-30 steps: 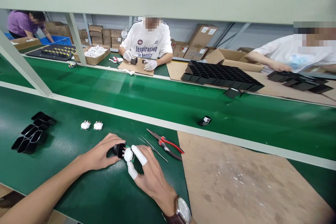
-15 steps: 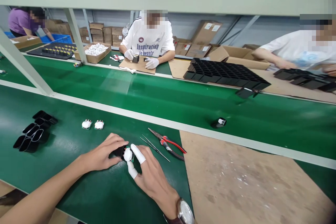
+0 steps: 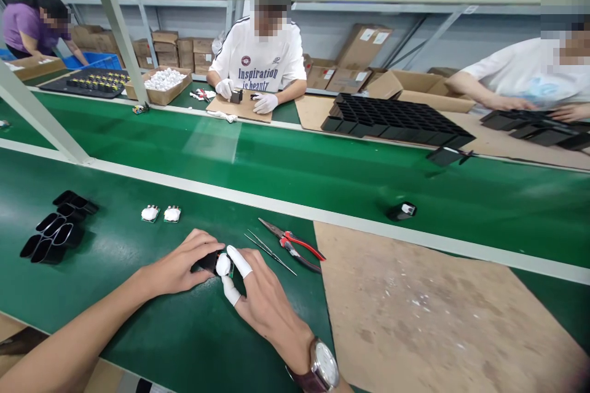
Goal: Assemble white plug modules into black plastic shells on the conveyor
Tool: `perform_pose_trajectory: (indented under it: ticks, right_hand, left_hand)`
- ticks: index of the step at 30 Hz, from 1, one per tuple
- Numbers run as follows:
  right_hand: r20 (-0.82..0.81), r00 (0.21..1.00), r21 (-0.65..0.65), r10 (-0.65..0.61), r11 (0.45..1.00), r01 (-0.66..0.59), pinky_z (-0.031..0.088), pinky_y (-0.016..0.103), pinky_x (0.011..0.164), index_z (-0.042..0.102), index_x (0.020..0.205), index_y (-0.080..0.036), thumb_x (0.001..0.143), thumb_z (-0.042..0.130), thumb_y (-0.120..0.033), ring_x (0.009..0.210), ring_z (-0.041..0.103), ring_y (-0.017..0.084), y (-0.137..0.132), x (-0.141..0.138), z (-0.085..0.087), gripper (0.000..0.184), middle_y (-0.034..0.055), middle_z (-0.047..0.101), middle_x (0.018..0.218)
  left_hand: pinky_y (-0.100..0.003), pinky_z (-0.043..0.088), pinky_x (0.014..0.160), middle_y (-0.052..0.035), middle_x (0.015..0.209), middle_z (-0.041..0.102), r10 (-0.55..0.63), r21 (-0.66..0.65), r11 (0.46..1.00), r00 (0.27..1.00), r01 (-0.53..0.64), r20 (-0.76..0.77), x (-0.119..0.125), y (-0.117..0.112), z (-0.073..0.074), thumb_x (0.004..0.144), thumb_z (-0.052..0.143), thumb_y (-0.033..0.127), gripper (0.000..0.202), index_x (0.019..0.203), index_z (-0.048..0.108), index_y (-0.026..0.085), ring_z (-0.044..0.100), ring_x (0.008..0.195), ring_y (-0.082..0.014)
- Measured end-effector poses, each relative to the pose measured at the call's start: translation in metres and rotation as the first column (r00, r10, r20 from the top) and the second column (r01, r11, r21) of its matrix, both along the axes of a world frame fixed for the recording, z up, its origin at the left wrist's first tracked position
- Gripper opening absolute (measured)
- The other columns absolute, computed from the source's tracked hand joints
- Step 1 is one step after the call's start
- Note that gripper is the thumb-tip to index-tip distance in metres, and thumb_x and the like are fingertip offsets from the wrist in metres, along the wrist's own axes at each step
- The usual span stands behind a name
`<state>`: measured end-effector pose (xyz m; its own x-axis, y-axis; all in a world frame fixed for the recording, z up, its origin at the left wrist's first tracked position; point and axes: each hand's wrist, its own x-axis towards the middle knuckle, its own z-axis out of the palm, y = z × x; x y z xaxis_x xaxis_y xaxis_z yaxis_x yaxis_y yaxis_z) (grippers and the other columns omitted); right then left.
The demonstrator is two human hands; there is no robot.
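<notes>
My left hand [image 3: 187, 263] grips a small black plastic case [image 3: 208, 261] between thumb and fingers, low over the green bench. Finger cots cover the thumb and index finger of my right hand [image 3: 260, 288], which pinch a green circuit board with a white lump [image 3: 224, 264] on it. The board sits at the case's open end, its near edge apparently inside; how deep is hidden. Behind my hands lie two similar circuit boards [image 3: 172, 214], white lumps upward. Tweezers [image 3: 271, 252] and red-handled pliers [image 3: 295, 247] rest just beyond my right hand.
Several black cases [image 3: 58, 227] stand at the left. A cardboard sheet [image 3: 415, 307] covers the bench at the right. Beyond a pale rail runs a green conveyor belt [image 3: 286, 166] carrying a black case [image 3: 402, 210]. Across it, co-workers sit near a block of black cases [image 3: 396, 123].
The board has come closer to the black case, with less of it showing between my hands. On the belt, the black case and a piece farther back have shifted right. My view has tilted slightly.
</notes>
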<state>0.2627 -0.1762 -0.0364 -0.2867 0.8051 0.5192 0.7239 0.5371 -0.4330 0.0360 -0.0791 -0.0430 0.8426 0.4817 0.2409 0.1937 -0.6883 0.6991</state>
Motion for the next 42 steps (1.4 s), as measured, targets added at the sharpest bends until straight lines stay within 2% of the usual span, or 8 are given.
perform_pose_trajectory:
  ticks: [10,16,20,26,30,36,39,42]
  right_hand:
    - [-0.023,0.999,-0.049,0.029,0.998,-0.030,0.062,0.047,0.090,0.037,0.157,-0.016,0.099,0.055,-0.006,0.112,0.062,0.030,-0.001,0.004,-0.004,0.061,0.0159,0.065,0.128]
    - [-0.111,0.990,0.052,0.092,0.995,-0.087,0.062,0.048,0.094,0.057,0.126,-0.018,0.097,0.066,-0.008,0.122,0.061,0.030,0.001,0.004,-0.014,0.031,0.0165,0.063,0.138]
    - [-0.072,0.994,-0.005,0.080,0.997,-0.081,0.061,0.053,0.096,0.061,0.118,-0.018,0.098,0.070,-0.018,0.123,0.061,0.032,0.002,0.000,-0.013,0.022,0.0178,0.061,0.140]
    - [-0.071,0.995,-0.032,0.064,0.997,-0.067,0.063,0.051,0.098,0.063,0.121,-0.019,0.100,0.068,-0.027,0.124,0.063,0.031,0.002,0.000,-0.009,0.022,0.0174,0.060,0.141]
    - [-0.072,0.997,-0.024,0.041,0.999,-0.042,0.061,0.048,0.103,0.061,0.127,-0.020,0.101,0.064,-0.017,0.126,0.062,0.028,0.002,0.000,-0.010,0.026,0.0156,0.061,0.139]
    - [0.002,1.000,-0.039,0.013,0.999,-0.013,0.064,0.045,0.093,0.059,0.134,-0.020,0.101,0.054,-0.010,0.113,0.064,0.027,0.003,0.000,-0.011,0.035,0.0150,0.061,0.127]
    - [0.036,0.999,-0.042,0.003,0.999,-0.001,0.064,0.044,0.085,0.063,0.125,-0.019,0.101,0.053,-0.011,0.102,0.063,0.026,0.004,-0.001,-0.010,0.027,0.0142,0.060,0.119]
    - [0.029,1.000,-0.048,0.000,0.999,0.001,0.063,0.043,0.085,0.062,0.128,-0.019,0.102,0.054,-0.014,0.099,0.063,0.025,0.004,0.001,-0.007,0.028,0.0130,0.062,0.116]
  left_hand:
    - [-0.044,0.053,0.108,-0.0132,0.135,0.055,0.034,-0.051,0.998,0.999,-0.034,0.002,0.003,-0.005,0.003,0.099,0.066,0.015,0.058,0.153,0.048,0.028,0.054,0.128,-0.0273]
    - [-0.042,0.055,0.103,-0.0111,0.129,0.062,0.011,-0.159,0.987,1.000,-0.009,0.014,0.002,-0.005,0.000,0.099,0.071,0.025,0.060,0.154,0.046,0.030,0.061,0.119,-0.0264]
    - [-0.042,0.054,0.102,-0.0104,0.127,0.064,0.034,-0.168,0.985,0.999,-0.037,-0.022,0.001,-0.006,0.000,0.099,0.069,0.023,0.055,0.150,0.050,0.028,0.063,0.117,-0.0263]
    - [-0.043,0.052,0.113,-0.0116,0.148,0.060,0.044,-0.218,0.974,0.996,-0.061,-0.083,-0.003,-0.009,0.004,0.102,0.063,0.022,0.056,0.155,0.044,0.029,0.061,0.134,-0.0272]
    - [-0.044,0.052,0.115,-0.0137,0.151,0.058,0.079,-0.179,0.981,0.997,-0.081,-0.016,-0.004,-0.009,0.001,0.103,0.055,0.014,0.057,0.156,0.038,0.026,0.060,0.138,-0.0257]
    - [-0.035,0.058,0.101,-0.0116,0.130,0.069,0.063,-0.061,0.997,0.990,-0.056,0.123,-0.002,-0.008,-0.005,0.102,0.059,0.012,0.021,0.119,0.061,0.022,0.070,0.118,-0.0212]
    - [-0.033,0.059,0.098,-0.0129,0.130,0.070,0.049,-0.021,0.999,0.986,-0.046,0.161,0.000,-0.008,-0.005,0.102,0.060,0.011,0.019,0.118,0.064,0.021,0.072,0.115,-0.0208]
    - [-0.032,0.061,0.095,-0.0143,0.128,0.071,0.042,0.022,0.999,0.980,-0.047,0.192,0.001,-0.007,-0.006,0.101,0.065,0.014,0.017,0.118,0.066,0.019,0.074,0.111,-0.0215]
